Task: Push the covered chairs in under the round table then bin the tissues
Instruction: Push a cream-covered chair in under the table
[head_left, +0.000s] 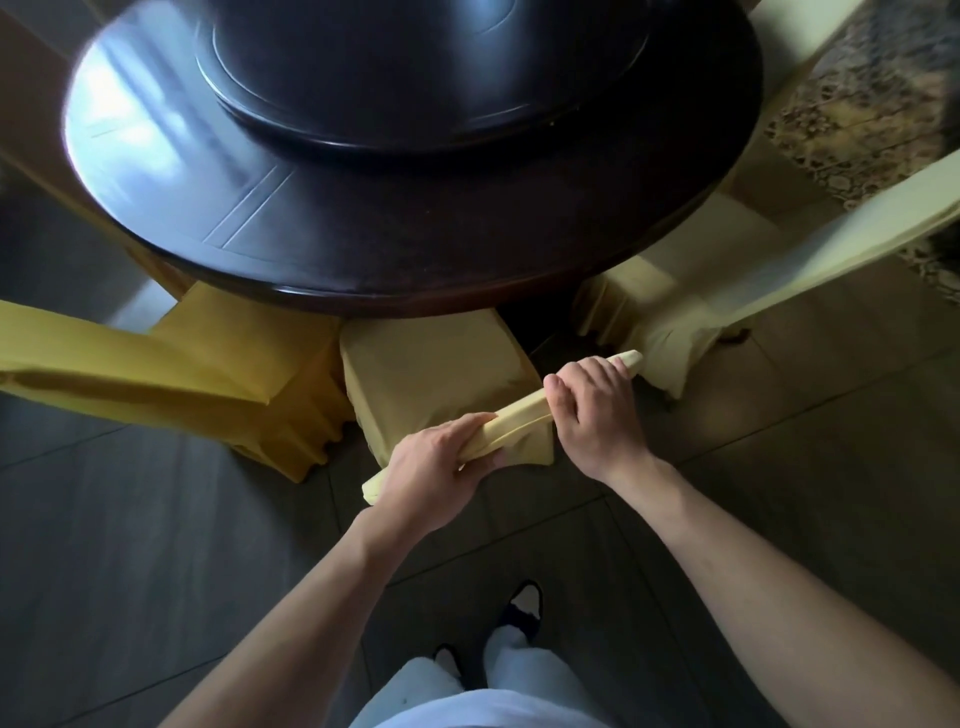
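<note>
A chair in a yellow cover (431, 364) stands right in front of me, its seat partly under the dark round table (467, 249). Both hands grip the top of its backrest: my left hand (441, 462) near the left end, my right hand (592, 410) near the right end. Another yellow covered chair (171, 364) stands to the left, its seat against the table edge. To the right stands a paler covered chair (769, 260), also at the table. No tissues are visible.
A dark turntable (415, 93) sits on the middle of the table. The floor is dark tile (156, 571). A patterned carpet (872, 104) lies at the far right. My legs and shoes (519, 613) are just behind the middle chair.
</note>
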